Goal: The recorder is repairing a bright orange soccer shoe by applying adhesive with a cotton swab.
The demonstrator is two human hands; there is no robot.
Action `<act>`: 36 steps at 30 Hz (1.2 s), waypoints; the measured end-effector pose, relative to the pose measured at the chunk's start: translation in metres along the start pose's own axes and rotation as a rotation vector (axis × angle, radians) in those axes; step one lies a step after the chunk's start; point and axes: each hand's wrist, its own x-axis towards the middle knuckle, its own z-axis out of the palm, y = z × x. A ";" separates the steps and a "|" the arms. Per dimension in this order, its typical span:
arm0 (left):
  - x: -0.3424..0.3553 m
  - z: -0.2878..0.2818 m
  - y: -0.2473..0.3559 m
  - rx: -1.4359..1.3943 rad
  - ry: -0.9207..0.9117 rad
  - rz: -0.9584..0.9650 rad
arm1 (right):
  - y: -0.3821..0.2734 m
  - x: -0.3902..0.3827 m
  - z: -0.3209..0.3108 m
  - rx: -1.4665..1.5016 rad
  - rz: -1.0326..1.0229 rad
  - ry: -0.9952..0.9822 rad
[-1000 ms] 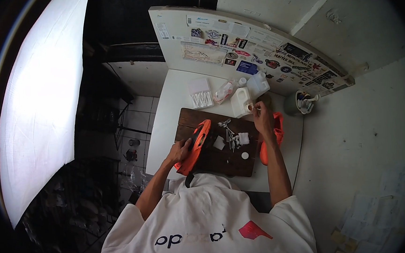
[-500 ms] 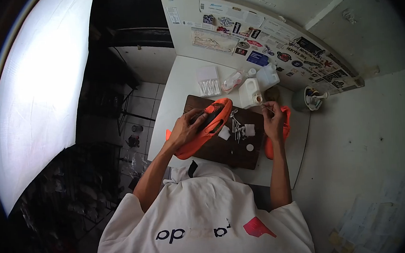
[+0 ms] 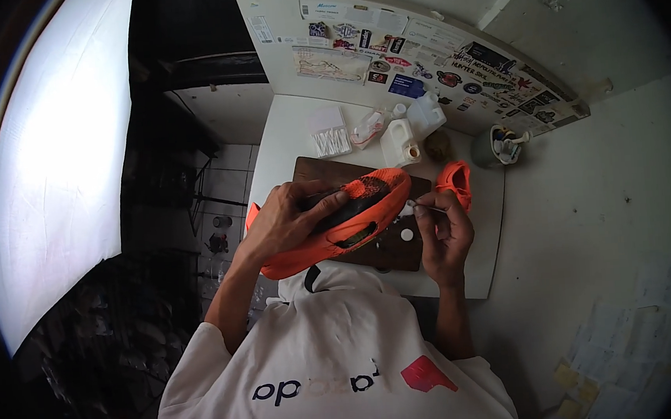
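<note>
My left hand (image 3: 293,216) grips an orange and black shoe (image 3: 385,196), its thumb across the dark part. The shoe is held tilted above the dark brown board (image 3: 313,170), toe to the right. Close to the toe, my right hand (image 3: 444,229) pinches a thin cotton swab (image 3: 427,205) between thumb and fingers. Its white tip lies near the shoe; I cannot tell whether they touch. A second orange shoe (image 3: 458,176) stands on the table beyond my right hand. Below the held shoe, a small white round cap (image 3: 406,235) lies on the board.
An open white jug (image 3: 399,144) and a translucent bottle (image 3: 425,114) stand behind the board. To their left are a clear plastic bag (image 3: 369,128) and a pack of cotton swabs (image 3: 331,136). A tub of tools (image 3: 495,150) stands by the right wall; a stickered panel (image 3: 377,27) closes the back.
My right hand has come from the jug's mouth down and toward me, bringing the swab near the shoe's toe. The shoe has tilted flatter and moved right, covering the swabs on the board.
</note>
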 end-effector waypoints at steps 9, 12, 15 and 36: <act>-0.009 -0.004 0.003 -0.031 -0.044 0.030 | 0.001 0.003 -0.001 -0.167 -0.102 0.051; -0.010 -0.006 0.006 -0.043 -0.065 0.028 | 0.001 0.004 -0.001 -0.162 -0.095 0.068; -0.010 -0.004 0.002 -0.078 -0.071 0.022 | 0.002 0.005 -0.002 -0.195 -0.089 0.068; -0.010 0.000 0.000 -0.083 -0.057 -0.005 | -0.017 0.003 0.004 -0.304 -0.161 -0.037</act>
